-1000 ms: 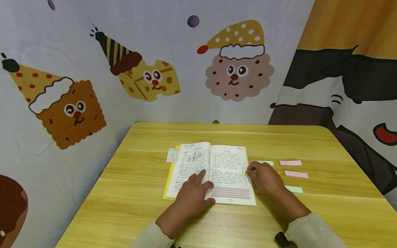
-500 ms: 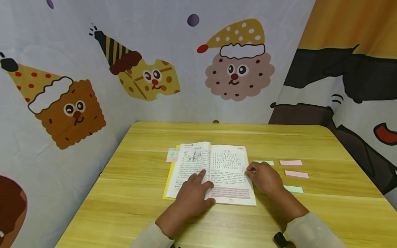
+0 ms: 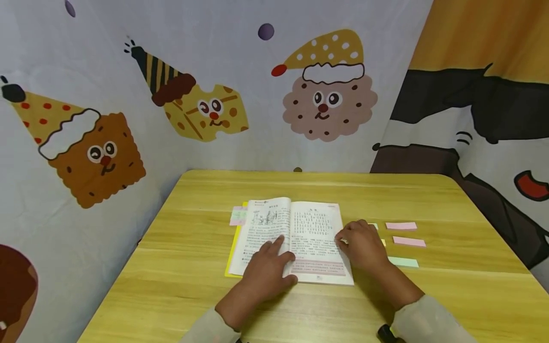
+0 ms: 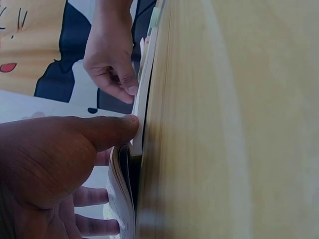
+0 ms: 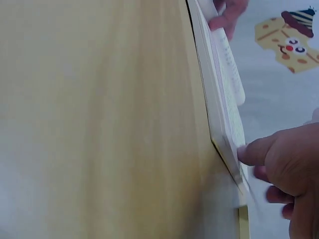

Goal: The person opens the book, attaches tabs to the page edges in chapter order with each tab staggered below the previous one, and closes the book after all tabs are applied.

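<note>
An open book with printed pages lies on the wooden table. On its left page and centre fold rests my left hand, fingers spread; the left wrist view shows this thumb on the page edge. At the outer edge of the right page is my right hand, its thumb and finger pinching what looks like a small pale sticky tab, mostly hidden by the fingers. The right wrist view has the right thumb against the page edge with the other fingers curled; a thin thing beside them is blurred.
Pink sticky strips and a green strip lie right of the book. A yellow strip shows partly behind the right hand. Pink and green tabs stick out at the book's left. A patterned cloth hangs behind the table.
My right hand has shifted slightly left onto the page's edge, and the yellow strip beside it shows more. The left hand stays in place on the book.
</note>
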Motion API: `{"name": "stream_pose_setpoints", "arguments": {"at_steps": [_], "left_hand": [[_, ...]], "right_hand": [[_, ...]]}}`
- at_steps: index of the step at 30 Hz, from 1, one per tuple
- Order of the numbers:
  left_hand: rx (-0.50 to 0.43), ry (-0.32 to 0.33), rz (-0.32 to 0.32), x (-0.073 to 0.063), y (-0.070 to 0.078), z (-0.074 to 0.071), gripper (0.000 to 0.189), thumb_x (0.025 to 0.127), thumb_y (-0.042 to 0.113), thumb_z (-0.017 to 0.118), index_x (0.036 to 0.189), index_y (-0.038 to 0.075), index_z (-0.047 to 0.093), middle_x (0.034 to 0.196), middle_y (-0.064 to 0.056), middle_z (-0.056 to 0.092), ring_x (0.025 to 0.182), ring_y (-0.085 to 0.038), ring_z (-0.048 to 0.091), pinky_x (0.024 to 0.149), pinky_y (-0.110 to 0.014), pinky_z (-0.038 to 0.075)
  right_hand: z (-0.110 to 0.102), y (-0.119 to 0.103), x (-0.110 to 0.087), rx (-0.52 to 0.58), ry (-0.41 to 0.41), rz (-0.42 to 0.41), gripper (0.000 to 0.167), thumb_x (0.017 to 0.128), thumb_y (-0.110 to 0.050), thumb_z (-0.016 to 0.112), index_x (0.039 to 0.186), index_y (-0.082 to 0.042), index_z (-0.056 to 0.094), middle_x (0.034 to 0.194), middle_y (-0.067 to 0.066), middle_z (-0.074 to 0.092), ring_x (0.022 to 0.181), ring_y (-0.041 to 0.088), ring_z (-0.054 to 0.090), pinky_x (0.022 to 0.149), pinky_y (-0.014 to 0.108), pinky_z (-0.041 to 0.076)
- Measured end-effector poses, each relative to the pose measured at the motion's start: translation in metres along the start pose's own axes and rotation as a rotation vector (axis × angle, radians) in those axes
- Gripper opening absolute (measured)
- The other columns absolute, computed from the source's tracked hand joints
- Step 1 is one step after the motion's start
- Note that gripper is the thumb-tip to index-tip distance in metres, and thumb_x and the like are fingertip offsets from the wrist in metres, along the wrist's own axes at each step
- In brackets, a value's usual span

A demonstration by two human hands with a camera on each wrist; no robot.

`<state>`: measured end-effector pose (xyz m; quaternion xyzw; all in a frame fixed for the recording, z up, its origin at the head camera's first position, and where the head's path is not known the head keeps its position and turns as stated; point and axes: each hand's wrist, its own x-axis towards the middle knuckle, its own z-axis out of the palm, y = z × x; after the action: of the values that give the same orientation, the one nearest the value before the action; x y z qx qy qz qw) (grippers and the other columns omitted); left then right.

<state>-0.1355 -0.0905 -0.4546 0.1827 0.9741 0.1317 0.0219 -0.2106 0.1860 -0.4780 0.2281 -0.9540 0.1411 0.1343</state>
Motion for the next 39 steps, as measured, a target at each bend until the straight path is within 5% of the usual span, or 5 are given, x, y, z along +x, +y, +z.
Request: {"name": "stream_pose_setpoints", "arguments": {"at_steps": [4, 16, 22, 30, 39], "left_hand": [[0.006, 0.004, 0.003, -0.001, 0.000, 0.001, 0.043, 0.088, 0.046, 0.078, 0.124, 0.024, 0.071, 0.157, -0.017, 0.043, 0.135, -0.042, 0.047, 0.097, -0.058, 0.048], [-0.005, 0.006, -0.006, 0.000, 0.001, 0.002, 0.042, 0.087, 0.046, 0.078, 0.122, 0.024, 0.072, 0.157, -0.017, 0.043, 0.135, -0.042, 0.047, 0.096, -0.058, 0.048], [-0.015, 0.008, -0.005, 0.000, -0.001, 0.002, 0.042, 0.087, 0.046, 0.078, 0.122, 0.024, 0.072, 0.157, -0.017, 0.042, 0.136, -0.042, 0.047, 0.097, -0.058, 0.048], [-0.034, -0.003, 0.003, 0.001, -0.002, 0.000, 0.044, 0.086, 0.047, 0.080, 0.122, 0.025, 0.072, 0.157, -0.016, 0.043, 0.135, -0.044, 0.048, 0.098, -0.058, 0.048], [0.015, -0.093, 0.026, -0.003, -0.009, -0.007, 0.062, 0.079, 0.051, 0.085, 0.135, 0.030, 0.065, 0.163, -0.011, 0.035, 0.141, -0.040, 0.042, 0.098, -0.056, 0.047]], "right_hand": [[0.001, -0.004, -0.004, -0.025, -0.026, -0.105, 0.020, 0.081, -0.004, 0.085, 0.100, -0.008, 0.082, 0.093, 0.005, 0.073, 0.083, 0.025, 0.063, 0.077, 0.042, 0.051], [-0.019, -0.019, -0.022, -0.016, -0.165, -0.124, 0.017, 0.084, -0.009, 0.083, 0.100, -0.011, 0.083, 0.093, 0.001, 0.070, 0.084, 0.021, 0.064, 0.074, 0.037, 0.054], [-0.030, -0.027, -0.042, 0.047, -0.173, -0.221, 0.014, 0.083, -0.011, 0.084, 0.097, -0.011, 0.083, 0.095, -0.002, 0.070, 0.089, 0.018, 0.066, 0.080, 0.041, 0.055], [-0.042, -0.038, -0.072, 0.063, -0.177, -0.237, 0.016, 0.081, -0.017, 0.085, 0.096, -0.018, 0.081, 0.106, 0.001, 0.073, 0.102, 0.023, 0.067, 0.087, 0.047, 0.054], [-0.046, -0.042, -0.089, 0.001, -0.179, -0.264, 0.025, 0.086, -0.026, 0.081, 0.109, -0.015, 0.079, 0.122, 0.008, 0.071, 0.114, 0.027, 0.065, 0.092, 0.047, 0.052]]}}
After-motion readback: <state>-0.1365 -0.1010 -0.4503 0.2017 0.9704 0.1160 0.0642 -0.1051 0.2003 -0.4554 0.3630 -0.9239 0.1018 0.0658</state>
